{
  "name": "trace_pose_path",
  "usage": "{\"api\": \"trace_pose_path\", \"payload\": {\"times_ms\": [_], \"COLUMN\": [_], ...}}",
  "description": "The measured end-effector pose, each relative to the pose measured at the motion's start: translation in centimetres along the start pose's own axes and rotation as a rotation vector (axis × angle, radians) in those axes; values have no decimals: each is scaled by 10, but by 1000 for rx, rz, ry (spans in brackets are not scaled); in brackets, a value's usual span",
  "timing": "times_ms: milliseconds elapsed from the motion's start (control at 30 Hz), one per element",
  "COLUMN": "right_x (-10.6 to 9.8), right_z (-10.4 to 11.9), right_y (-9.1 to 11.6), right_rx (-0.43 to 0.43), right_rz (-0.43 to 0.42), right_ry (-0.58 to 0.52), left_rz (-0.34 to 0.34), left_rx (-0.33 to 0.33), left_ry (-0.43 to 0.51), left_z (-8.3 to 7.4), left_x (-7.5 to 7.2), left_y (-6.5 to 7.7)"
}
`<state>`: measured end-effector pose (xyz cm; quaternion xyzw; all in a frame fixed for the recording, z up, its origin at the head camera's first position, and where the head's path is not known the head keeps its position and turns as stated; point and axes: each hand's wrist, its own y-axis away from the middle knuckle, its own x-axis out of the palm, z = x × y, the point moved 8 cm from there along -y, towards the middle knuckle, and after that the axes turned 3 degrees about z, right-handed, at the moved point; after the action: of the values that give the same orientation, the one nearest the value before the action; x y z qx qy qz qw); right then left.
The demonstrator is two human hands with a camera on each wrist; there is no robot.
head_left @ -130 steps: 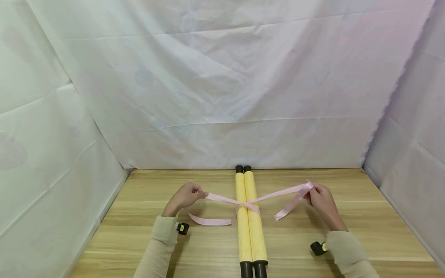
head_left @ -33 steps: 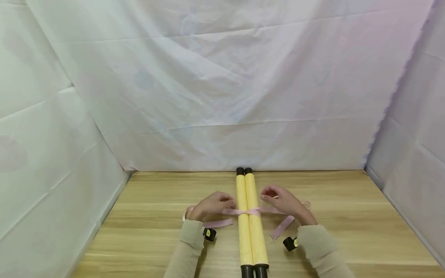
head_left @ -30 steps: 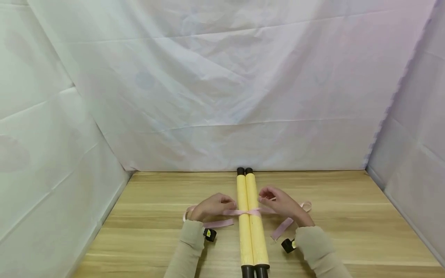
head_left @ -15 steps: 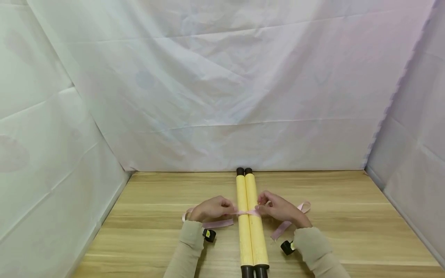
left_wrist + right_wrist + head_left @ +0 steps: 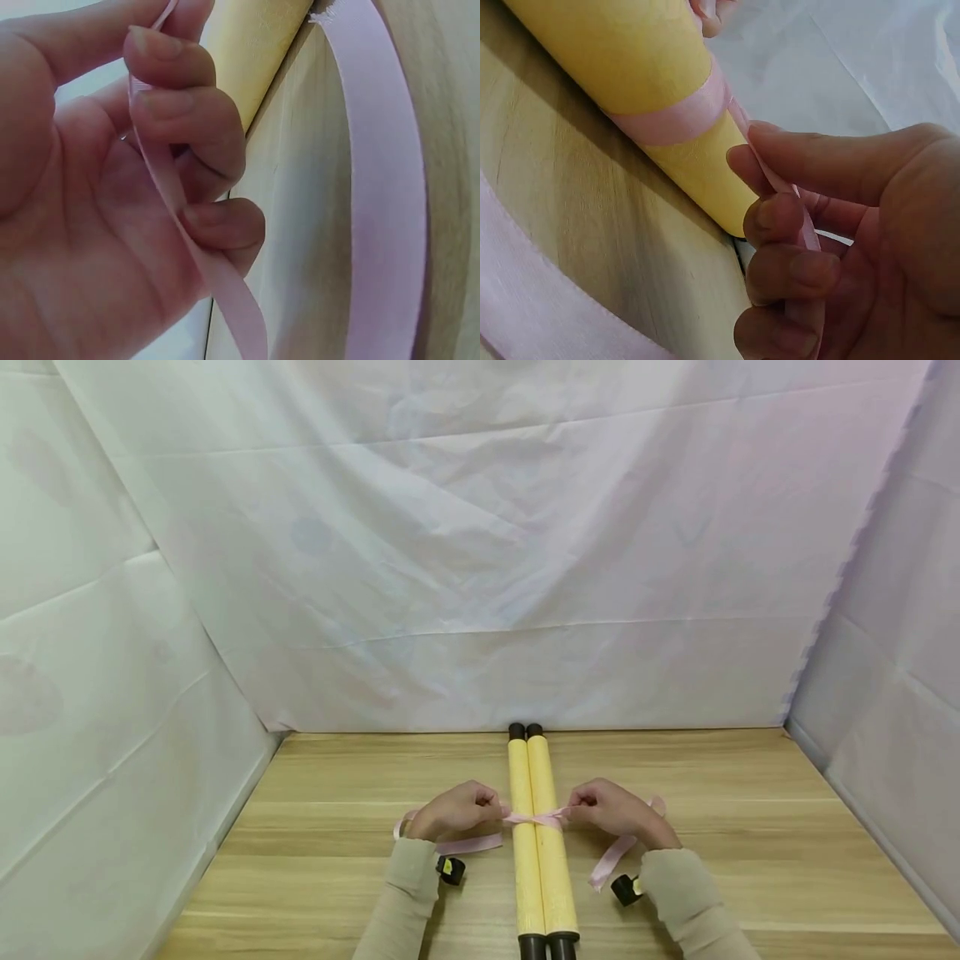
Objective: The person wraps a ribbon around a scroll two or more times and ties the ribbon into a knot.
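Two yellow rods (image 5: 547, 868) with black ends lie side by side on the wooden table, pointing away from me. A pink ribbon (image 5: 679, 120) goes round them and crosses over the top near their middle. My left hand (image 5: 461, 807) pinches one length of the ribbon just left of the rods; in the left wrist view the strip runs down past its curled fingers. On the right, my right hand (image 5: 611, 810) pinches the other length between thumb and forefinger, close to the rod. The ribbon between the hands looks taut. Both loose tails trail onto the table.
The wooden table (image 5: 315, 893) reaches back to a white cloth backdrop (image 5: 480, 568), with cloth walls at both sides. A frayed ribbon end (image 5: 330, 13) lies beside the left rod. Black wrist cameras (image 5: 451, 870) are strapped below each sleeve.
From wide apart, both hands have come in to the rods and taken hold of the ribbon near the crossing. Since half a second ago, the right hand has drawn slightly right with its length.
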<state>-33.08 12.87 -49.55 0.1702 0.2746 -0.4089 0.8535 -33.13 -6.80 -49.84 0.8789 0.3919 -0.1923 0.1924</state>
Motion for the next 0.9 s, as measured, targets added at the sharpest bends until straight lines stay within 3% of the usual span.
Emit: {"api": "trace_pose_path", "payload": {"times_ms": [200, 433, 667, 900], "right_x": [0, 1, 2, 7], "right_z": [-2, 1, -1, -3], "right_y": [2, 3, 2, 1], "right_rx": [9, 4, 3, 20], "right_rz": [13, 16, -4, 17], "right_ry": [-8, -3, 98, 78], "left_rz": [11, 10, -6, 23], "left_rx": [-33, -55, -102, -85], "left_ry": [-3, -65, -107, -123], "left_z": [11, 10, 16, 18], "left_x": [0, 0, 2, 2], "left_y": [-3, -2, -2, 1]}}
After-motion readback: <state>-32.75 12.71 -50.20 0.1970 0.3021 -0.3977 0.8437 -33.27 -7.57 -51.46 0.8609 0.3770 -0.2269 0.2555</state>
